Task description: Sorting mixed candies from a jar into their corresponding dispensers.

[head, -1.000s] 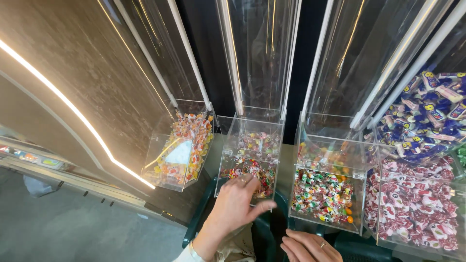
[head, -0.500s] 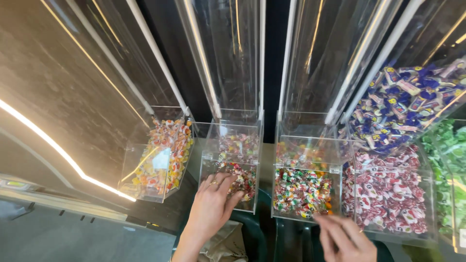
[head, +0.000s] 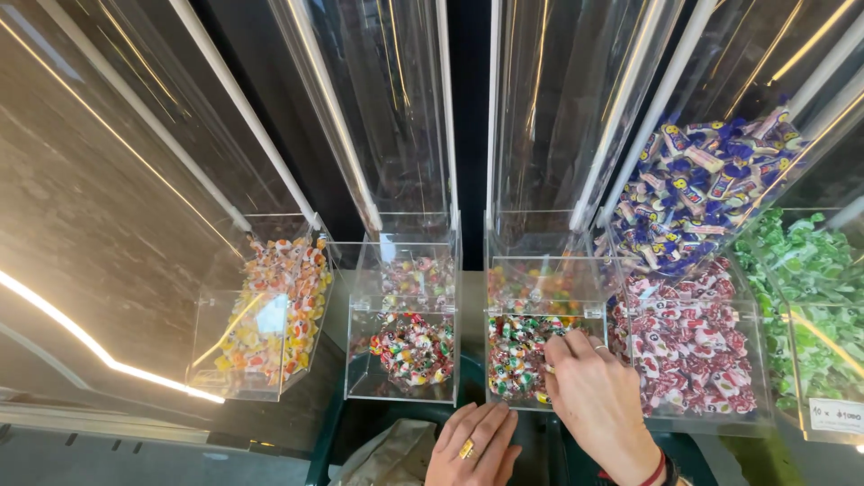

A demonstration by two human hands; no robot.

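Observation:
My right hand reaches into the open front of a clear bin of green, red and white wrapped candies. Its fingertips are among the candies, and I cannot tell whether they hold one. It wears a ring and a red wristband. My left hand, with a gold ring, lies low at the bottom edge with its fingers stretched out and nothing visible in them. It is just right of a brown paper bag. Above and left of it is a bin of red and green swirled candies.
A row of clear plastic dispensers with tall chutes hangs on the wall. From left to right they hold orange-yellow candies, red-white candies, blue-wrapped candies and green-wrapped candies. A dark green container rim sits below the bins.
My left hand has pulled back down from the swirled-candy bin to beside the bag. My right hand has risen from the bottom edge into the neighbouring bin.

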